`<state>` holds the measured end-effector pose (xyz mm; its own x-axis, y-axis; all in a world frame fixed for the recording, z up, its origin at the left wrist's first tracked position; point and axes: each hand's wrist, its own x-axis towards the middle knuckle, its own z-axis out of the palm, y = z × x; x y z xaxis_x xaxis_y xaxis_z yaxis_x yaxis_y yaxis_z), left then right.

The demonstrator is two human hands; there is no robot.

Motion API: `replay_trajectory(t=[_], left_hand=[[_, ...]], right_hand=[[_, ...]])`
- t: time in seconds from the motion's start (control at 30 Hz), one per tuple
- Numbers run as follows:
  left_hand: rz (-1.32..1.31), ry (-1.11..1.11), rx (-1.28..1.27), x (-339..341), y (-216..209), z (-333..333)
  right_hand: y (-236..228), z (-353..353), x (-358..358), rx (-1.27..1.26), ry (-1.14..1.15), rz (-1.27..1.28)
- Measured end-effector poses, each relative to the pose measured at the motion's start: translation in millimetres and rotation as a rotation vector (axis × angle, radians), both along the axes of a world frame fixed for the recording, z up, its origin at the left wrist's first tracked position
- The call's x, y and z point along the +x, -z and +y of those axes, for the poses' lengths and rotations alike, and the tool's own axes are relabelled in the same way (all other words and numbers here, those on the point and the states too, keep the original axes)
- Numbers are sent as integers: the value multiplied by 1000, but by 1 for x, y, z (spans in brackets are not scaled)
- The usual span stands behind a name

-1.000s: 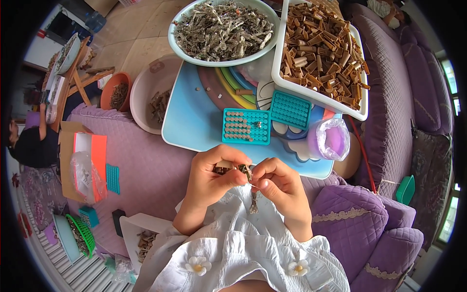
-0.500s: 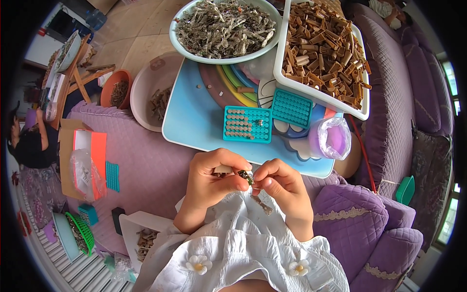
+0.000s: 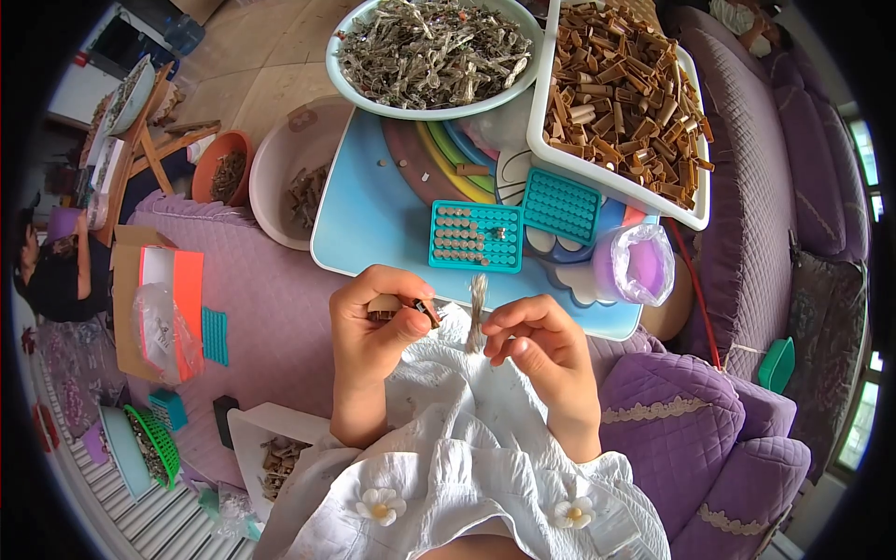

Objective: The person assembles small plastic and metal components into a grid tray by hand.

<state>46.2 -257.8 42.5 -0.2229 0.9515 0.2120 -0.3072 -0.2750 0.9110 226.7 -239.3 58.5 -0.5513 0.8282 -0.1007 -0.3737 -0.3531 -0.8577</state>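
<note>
My left hand [image 3: 369, 327] pinches a small brown curved piece [image 3: 428, 313] with a dark edge between thumb and forefinger. A tan strip [image 3: 381, 305] shows tucked behind, among the same fingers. To its right, my right hand [image 3: 546, 359] has bent fingers, with a gap between thumb and forefinger. A bundle of thin silvery strands [image 3: 477, 313] stands upright just left of its fingertips, above my white clothing; I cannot tell whether the fingers still touch it. Beyond the hands lies a teal pegged tray [image 3: 476, 237], partly filled with small round greyish pieces, beside a second teal tray [image 3: 561, 206].
A pale basin [image 3: 435, 61] heaped with similar strand bundles stands at the far side of the blue table [image 3: 373, 215]. Right of it is a white bin [image 3: 621, 191] of brown curved pieces. A bag-lined purple cup [image 3: 635, 264] is near the table's right corner. Another person [image 3: 65, 271] sits far left.
My hands have moved apart, the left one going left with its piece. The silvery bundle has come away from between them and swung from hanging down to pointing up; the right fingers have loosened.
</note>
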Motion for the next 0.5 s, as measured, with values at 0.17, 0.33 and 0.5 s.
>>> replay_trajectory(t=[0.17, 0.33, 0.5], left_hand=[[11, -12, 7, 1, 0, 2], [-9, -12, 2, 1, -1, 3], [4, -24, 25, 1, -2, 4]], right_hand=[[-3, 1, -11, 17, 0, -93], [1, 5, -11, 78, -77, -181], [0, 4, -16, 144, -102, -204]])
